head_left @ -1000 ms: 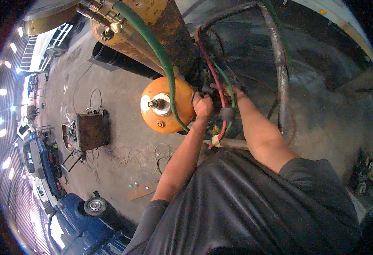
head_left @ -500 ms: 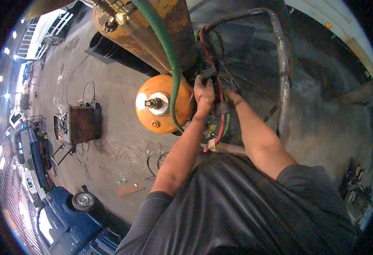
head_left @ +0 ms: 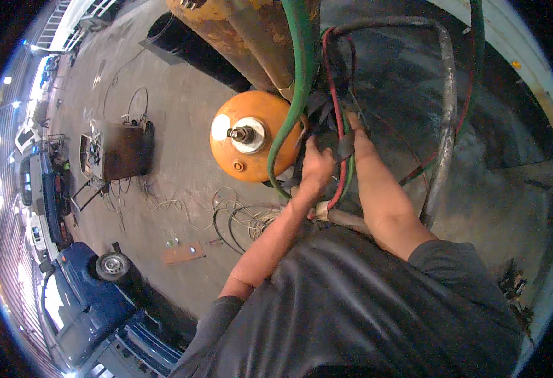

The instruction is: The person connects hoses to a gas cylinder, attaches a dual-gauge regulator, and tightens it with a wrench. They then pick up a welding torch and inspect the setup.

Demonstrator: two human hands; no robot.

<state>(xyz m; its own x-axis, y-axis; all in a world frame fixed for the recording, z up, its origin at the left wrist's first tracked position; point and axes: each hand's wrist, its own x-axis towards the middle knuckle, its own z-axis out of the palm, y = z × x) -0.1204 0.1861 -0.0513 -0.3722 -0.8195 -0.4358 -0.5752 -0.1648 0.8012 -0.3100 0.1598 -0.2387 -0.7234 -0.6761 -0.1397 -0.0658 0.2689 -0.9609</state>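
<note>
My left hand (head_left: 318, 166) is beside the orange gas cylinder (head_left: 226, 151), its fingers curled against something dark that I cannot make out. My right hand (head_left: 356, 122) reaches in on the other side of a red hose (head_left: 331, 82); its fingertips are mostly hidden behind the hoses and dark material. A dark wrap (head_left: 346, 146) sits around the red hose and a thinner green one between my hands. Dark, strap-like material (head_left: 319, 104) bunches just beyond my left fingers. A thick green hose (head_left: 283, 135) curves down in front of the orange cylinder, which has a brass valve stem on top.
A tall rusty yellow cylinder (head_left: 257, 38) stands beyond. On the right a bent metal tube frame (head_left: 448, 107) arches over the floor. Farther left are a rusty box cart (head_left: 122, 151), coiled cables (head_left: 261, 220), a flat brown board (head_left: 184, 252) and a blue vehicle (head_left: 93, 290).
My left hand has come down and nearer along the hoses from the dark bundle it was at. My right hand stays behind the hoses. The view has shifted, so the tall cylinder's brass fittings are mostly out of sight.
</note>
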